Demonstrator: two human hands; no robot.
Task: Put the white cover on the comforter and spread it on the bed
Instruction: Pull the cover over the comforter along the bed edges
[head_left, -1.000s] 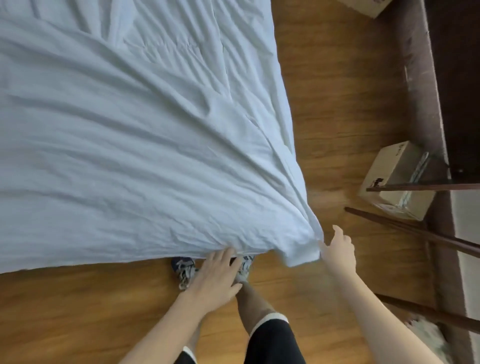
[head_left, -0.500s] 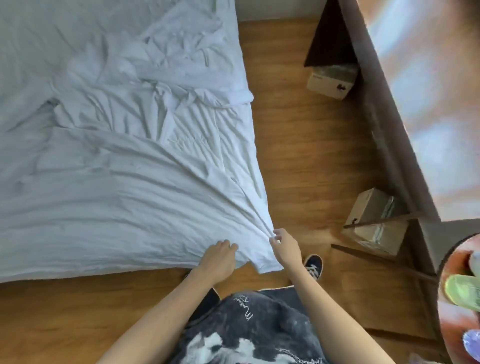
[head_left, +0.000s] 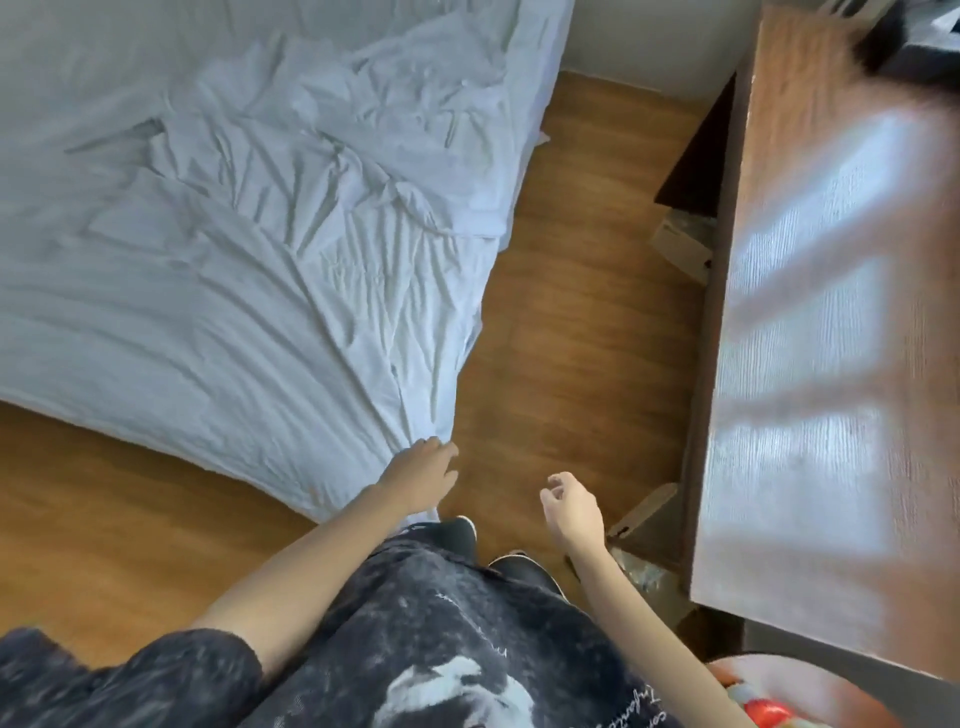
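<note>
1. Left hand (head_left: 422, 473) at the near corner of the cover (head_left: 249, 291): fingers (head_left: 441, 451) loosely curved, tips touching or just over the cloth edge. No visible pinch; grip cannot be told for certain, reads as resting rather than holding.
2. Right hand (head_left: 574, 512) apart from the cover, over bare floor (head_left: 566, 332): fingers (head_left: 555, 480) loosely curled, holding nothing.
3. Cover spread flat beyond the left fingertips, smooth close to them, heavily creased and bunched farther off toward the bed's (head_left: 535, 78) far side. Corner draped off the edge, ending just beside the left fingers. Comforter not separately visible; inside the cover or not, cannot tell.
4. Judged stage: spreading nearly done on the near side, far part not yet flattened.
5. Risks from here:
   - Corner sliding floorward, caused by its overhang and no firm pinch on it.
   - Far wrinkles staying in, caused by pulling from 1 corner only while the right hand is off the cloth.
   - Cover skewing toward the left fingers, caused by a 1-handed tug.
   - Stepping on the hanging corner, caused by shoes (head_left: 460, 530) just below the left wrist.
   - Elbow knocking the desk (head_left: 831, 312), close beyond the right fingers.
</note>
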